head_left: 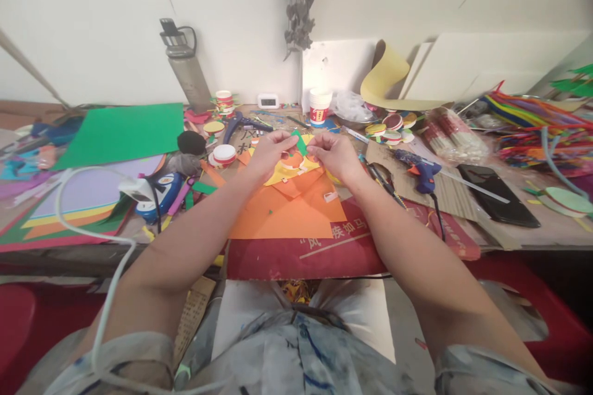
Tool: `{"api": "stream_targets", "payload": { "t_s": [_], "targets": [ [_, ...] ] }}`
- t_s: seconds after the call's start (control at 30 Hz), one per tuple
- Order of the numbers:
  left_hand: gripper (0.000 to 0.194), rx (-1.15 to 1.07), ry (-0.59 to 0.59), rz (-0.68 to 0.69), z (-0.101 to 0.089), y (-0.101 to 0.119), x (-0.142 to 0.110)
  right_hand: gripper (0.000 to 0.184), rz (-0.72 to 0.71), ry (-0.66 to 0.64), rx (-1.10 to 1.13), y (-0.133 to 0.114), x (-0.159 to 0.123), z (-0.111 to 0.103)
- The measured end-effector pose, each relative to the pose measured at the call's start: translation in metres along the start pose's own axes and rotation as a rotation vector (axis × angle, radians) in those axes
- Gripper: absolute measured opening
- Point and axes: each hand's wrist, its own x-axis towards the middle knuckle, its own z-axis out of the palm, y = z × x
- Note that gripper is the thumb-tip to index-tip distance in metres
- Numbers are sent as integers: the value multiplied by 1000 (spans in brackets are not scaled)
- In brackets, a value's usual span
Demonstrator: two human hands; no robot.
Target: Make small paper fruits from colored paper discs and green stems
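Observation:
Between my two hands is a small green paper piece (300, 143). My left hand (273, 153) pinches its left side, and my right hand (337, 153) has its fingertips closed at its right edge. Just below the fingers lies a yellow paper shape (278, 174) with an orange round part (293, 159) in its middle. Under these, orange paper sheets (278, 219) rest on a red board (278, 261) with white characters. A small white scrap (330, 197) lies on the orange paper near my right wrist.
To the right are a blue glue gun (424, 174), a black phone (498, 194) and bundled pipe cleaners (523, 111). At left lie a green sheet (123, 133) and a blue-and-white device (160, 197) with a cable. A bottle (188, 74) and paper cups (319, 106) stand at the back.

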Motion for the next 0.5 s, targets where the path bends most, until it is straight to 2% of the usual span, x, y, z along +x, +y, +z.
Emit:
{"api": "stream_targets", "payload": {
  "t_s": [0.1, 0.2, 0.23, 0.33, 0.37, 0.43, 0.5],
  "targets": [
    [34, -61, 96, -46, -2, 5, 2, 6, 7, -33, -128, -5, -2, -4],
    [33, -104, 201, -69, -3, 14, 3, 14, 20, -127, -173, -14, -6, -8],
    [33, -114, 220, -70, -3, 16, 3, 21, 25, -206, -177, -19, -9, -10],
    [31, -139, 236, -78, -5, 20, 4, 48, 37, -582, -186, -31, -16, -14],
    [30, -145, 233, -78, -6, 20, 4, 55, 26, -670, -204, -35, -19, -15],
    [29, -147, 222, -72, -6, 19, 4, 59, -22, -714, -258, -38, -21, -17],
    [29, -138, 217, -53, -7, 19, 4, 53, -62, -669, -299, -37, -21, -18]
  ]
}}
